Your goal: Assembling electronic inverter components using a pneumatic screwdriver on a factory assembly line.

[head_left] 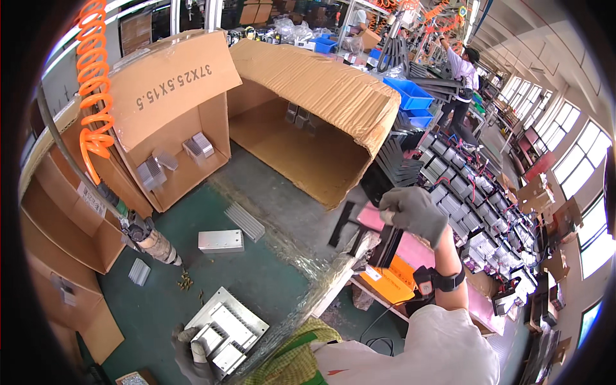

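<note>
On the green bench, near its front edge, lies a silver metal plate (255,325) with finned aluminium heat sinks (226,324) on it. My left hand (192,358), in a grey glove, has its fingers curled over the plate's left edge, touching the heat sinks. Out to the right, my right hand (416,213), also gloved, is closed at the upper end of a black flat part (387,247), above a pink surface. Its fingertips are partly hidden. A pneumatic screwdriver (159,247) points down at a small pile of brass-coloured screws (185,281).
Open cardboard boxes (301,144) stand at the back and left, some holding heat sinks. A loose block (221,241) and a finned strip (244,221) lie mid-bench. An orange coiled hose (95,77) hangs left. Rows of units (471,192) fill the right; another person (461,77) stands beyond.
</note>
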Demonstrator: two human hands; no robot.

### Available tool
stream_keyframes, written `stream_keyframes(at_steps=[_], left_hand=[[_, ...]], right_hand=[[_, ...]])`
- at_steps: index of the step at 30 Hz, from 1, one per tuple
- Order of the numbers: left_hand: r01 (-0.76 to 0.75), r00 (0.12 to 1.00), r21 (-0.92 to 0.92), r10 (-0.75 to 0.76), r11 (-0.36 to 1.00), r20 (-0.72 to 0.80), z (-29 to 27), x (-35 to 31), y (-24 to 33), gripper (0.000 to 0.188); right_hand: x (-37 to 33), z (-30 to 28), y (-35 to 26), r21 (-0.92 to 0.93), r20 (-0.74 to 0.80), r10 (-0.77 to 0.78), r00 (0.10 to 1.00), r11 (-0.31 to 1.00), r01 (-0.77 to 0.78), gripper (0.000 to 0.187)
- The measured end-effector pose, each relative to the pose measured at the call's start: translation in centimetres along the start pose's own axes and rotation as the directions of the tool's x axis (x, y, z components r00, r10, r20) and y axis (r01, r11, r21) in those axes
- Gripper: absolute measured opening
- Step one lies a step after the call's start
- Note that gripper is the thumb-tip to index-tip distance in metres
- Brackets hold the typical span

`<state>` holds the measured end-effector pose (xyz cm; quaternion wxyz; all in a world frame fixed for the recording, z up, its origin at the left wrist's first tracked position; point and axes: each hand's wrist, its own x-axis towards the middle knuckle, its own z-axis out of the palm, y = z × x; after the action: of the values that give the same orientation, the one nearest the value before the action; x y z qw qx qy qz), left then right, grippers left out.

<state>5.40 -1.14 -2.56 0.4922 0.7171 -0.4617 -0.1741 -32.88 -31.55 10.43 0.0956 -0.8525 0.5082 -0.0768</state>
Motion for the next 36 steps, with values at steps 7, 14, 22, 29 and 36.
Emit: stream_keyframes(at_steps=[7, 14, 22, 29, 36], left_hand=[[-0.035, 0.969, -0.206, -0.017, 0.978, -0.247, 1.1, -1.3, 0.6, 0.054], [0.134, 0.891, -0.523, -0.333, 0.842, -0.307, 1.1, -3.2, 1.1, 0.069], [0.006, 0.931, -0.275, -0.106, 0.961, -0.349, 3.2, -3.1, 3.5, 0.077], [0.131, 0.956, -0.382, -0.218, 0.915, -0.196, 3.8, -3.9, 2.4, 0.083], [0.061, 0.962, -0.44, -0.17, 0.896, -0.214, 3.1, -3.0, 2.2, 0.092]], right_hand=[[-1.2, 7.1, -16.8, 0.666, 0.201, -0.475, 0.857, 0.708, 0.236, 0.05], [-3.8, 14.6, -23.7, 0.51, -0.058, -0.609, 0.791, 0.663, 0.548, 0.048], [-4.9, 14.9, -22.9, 0.342, 0.09, -0.557, 0.826, 0.796, 0.5, 0.056], [-3.5, 16.1, -22.2, 0.468, 0.13, -0.524, 0.842, 0.781, 0.414, 0.062], [-2.4, 16.0, -23.0, 0.491, 0.06, -0.536, 0.842, 0.75, 0.443, 0.061]])
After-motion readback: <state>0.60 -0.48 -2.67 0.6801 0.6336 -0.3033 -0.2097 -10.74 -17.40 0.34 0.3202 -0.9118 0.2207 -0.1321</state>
